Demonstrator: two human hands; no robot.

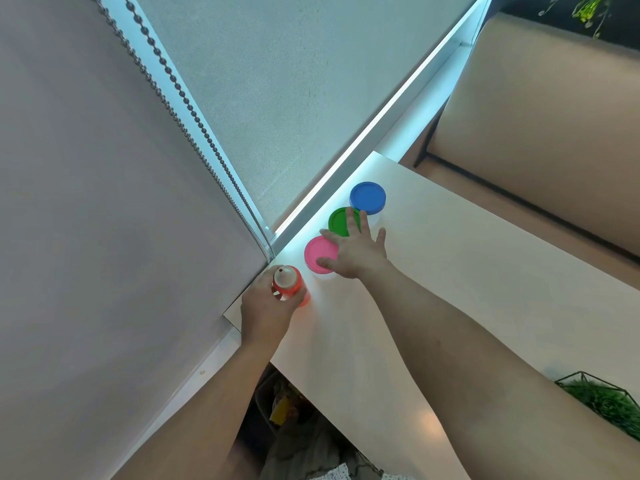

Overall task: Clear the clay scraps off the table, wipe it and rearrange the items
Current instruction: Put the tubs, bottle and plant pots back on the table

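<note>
- Left hand (266,306) is wrapped around an upright orange bottle (289,284) at the table (467,271) corner
- Right hand (353,249) lies flat, fingers spread, over the pink tub (317,252) and green tub (338,221)
- Blue tub (367,197) ends the row along the window edge

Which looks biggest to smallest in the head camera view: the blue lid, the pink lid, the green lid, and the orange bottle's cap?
1. Round blue plastic lid and round pink plastic lid: alike.
2. Round green plastic lid: partly hidden by fingers, unsure.
3. Orange bottle's pale cap: smallest.
</note>
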